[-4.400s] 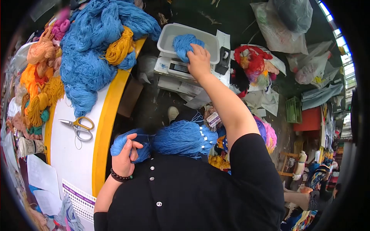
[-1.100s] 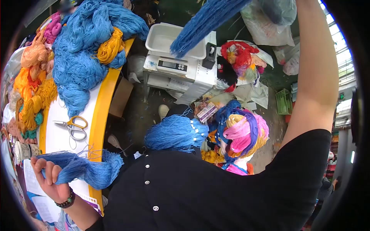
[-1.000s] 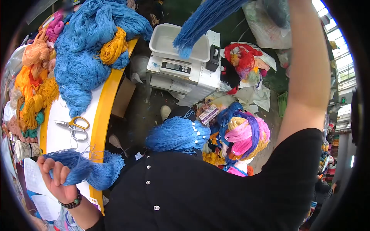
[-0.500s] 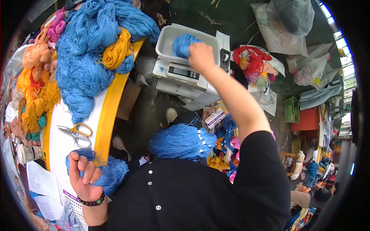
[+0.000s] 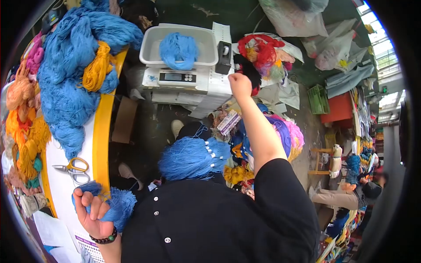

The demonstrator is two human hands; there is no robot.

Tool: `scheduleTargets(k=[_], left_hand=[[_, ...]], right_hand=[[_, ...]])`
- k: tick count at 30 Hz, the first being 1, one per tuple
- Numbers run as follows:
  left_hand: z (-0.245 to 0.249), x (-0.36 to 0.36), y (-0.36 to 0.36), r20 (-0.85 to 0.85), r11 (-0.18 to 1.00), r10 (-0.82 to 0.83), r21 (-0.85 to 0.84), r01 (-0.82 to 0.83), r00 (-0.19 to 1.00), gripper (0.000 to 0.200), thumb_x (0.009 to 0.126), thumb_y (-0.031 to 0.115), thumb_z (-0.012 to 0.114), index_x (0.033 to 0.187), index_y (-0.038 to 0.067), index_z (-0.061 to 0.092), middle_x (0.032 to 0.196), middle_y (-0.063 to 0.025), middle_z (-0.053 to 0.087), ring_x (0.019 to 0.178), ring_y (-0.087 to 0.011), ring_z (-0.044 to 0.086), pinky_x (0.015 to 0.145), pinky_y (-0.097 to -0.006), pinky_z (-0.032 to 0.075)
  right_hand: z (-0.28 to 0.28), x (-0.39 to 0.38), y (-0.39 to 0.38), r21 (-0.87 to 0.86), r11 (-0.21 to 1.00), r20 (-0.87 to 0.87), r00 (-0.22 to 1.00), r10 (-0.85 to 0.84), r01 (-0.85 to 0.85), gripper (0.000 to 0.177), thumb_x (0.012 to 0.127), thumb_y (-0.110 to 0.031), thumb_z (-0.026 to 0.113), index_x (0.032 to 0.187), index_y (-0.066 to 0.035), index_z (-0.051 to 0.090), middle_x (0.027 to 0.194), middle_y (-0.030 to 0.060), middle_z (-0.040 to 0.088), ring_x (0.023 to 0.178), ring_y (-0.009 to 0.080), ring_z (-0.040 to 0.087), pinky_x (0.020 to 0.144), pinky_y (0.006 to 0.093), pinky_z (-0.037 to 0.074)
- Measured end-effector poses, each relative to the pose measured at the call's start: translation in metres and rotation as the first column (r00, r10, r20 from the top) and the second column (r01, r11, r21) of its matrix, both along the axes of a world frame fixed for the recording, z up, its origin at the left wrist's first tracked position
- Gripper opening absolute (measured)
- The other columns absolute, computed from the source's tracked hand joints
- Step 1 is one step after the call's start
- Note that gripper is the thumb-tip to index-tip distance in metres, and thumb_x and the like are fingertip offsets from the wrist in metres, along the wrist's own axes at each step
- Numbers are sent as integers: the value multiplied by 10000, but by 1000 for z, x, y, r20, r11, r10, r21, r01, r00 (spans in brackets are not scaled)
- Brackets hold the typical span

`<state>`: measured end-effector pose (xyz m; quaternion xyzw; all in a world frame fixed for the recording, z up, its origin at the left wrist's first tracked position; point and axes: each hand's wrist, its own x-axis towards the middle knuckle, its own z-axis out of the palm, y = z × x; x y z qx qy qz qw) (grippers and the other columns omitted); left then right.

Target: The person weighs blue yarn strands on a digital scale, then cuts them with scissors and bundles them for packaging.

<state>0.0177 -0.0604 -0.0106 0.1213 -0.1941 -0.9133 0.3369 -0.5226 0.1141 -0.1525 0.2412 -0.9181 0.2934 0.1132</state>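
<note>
My left hand (image 5: 94,215), a beaded bracelet at its wrist, has its fingers curled round a loose bundle of blue yarn (image 5: 120,206) beside the white and yellow table. My right hand (image 5: 240,85) is closed, with no yarn showing in it, to the right of the weighing scale (image 5: 177,77). A skein of blue yarn (image 5: 179,51) lies in the grey plastic tray (image 5: 147,44) on that scale. Across my lap is a thick bundle of blue yarn (image 5: 188,160) bound with several white ties. Yellow-handled scissors (image 5: 78,165) lie on the table near my left hand.
A big heap of blue yarn (image 5: 66,96) with a yellow skein (image 5: 97,68) covers the table's far part. Red yarn (image 5: 258,48) and plastic bags (image 5: 298,17) lie beyond the scale. Another person (image 5: 337,197) is at far right. A green basket (image 5: 319,99) stands at right.
My right hand has moved out of the tray, to the right and toward me, leaving the blue skein lying there. The whole view has shifted; my left hand stays by its yarn.
</note>
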Motion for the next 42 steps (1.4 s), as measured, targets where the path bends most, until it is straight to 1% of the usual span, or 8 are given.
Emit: scheduleTargets(k=[8,18,25,27,30,35,39,42], left_hand=[[4,-9,1,6,1000,-16,-22,16,1000,335,1041,285,317,1171,59,526,963,-59,646,528,-73,438,505,-211,385],[6,-14,5,32,999,-4,-36,6,999,342,1043,268,310,1190,49,527,968,-62,648,524,-70,430,501,-211,381],[8,-12,5,17,999,-2,-43,3,1000,353,1042,272,315,1192,46,539,971,-60,650,523,-66,420,503,-211,385],[8,-7,4,15,998,19,-55,-18,1000,354,1042,271,313,1195,46,539,969,-60,650,524,-66,422,503,-211,386],[5,-4,2,22,998,32,-49,-31,999,357,1043,272,310,1195,47,542,970,-60,651,525,-66,426,504,-209,389],[3,-12,2,11,1000,19,-6,-19,1000,364,1043,276,307,1184,46,551,975,-62,660,523,-65,427,500,-206,385],[6,-4,4,10,999,38,-21,-38,999,364,1043,276,308,1174,42,554,960,-62,666,515,-62,423,492,-203,375],[7,7,5,60,993,116,-7,-115,991,320,1043,262,306,1117,59,542,884,-41,636,500,-51,404,462,-206,359]], right_hand=[[-46,-3,-21,198,932,-63,945,322,-305,149,741,-197,651,850,-137,733,892,89,675,888,309,631,791,415,516],[-51,-9,-36,455,845,-232,879,417,-281,97,697,-138,597,694,-97,685,763,118,636,746,322,617,675,433,497],[-31,7,-35,344,928,-179,960,217,-145,53,724,-116,622,723,-102,673,802,110,645,782,327,611,716,438,483],[-10,21,-36,-11,997,-349,934,74,-83,22,706,-110,649,701,-103,669,797,109,644,793,302,612,717,432,469],[36,43,-44,-171,941,-526,835,163,-292,197,701,-88,713,895,-108,684,863,66,639,834,268,579,774,391,427],[78,85,-100,184,822,-543,641,542,-539,844,594,-216,800,1350,-112,439,898,54,608,920,240,564,828,400,400],[53,71,-134,348,809,-627,523,577,-474,738,653,-85,705,1344,-132,451,906,53,612,993,228,562,938,415,387],[80,68,-140,151,757,-284,706,649,-635,706,686,16,584,1362,-106,418,858,100,643,804,323,616,832,399,471]])
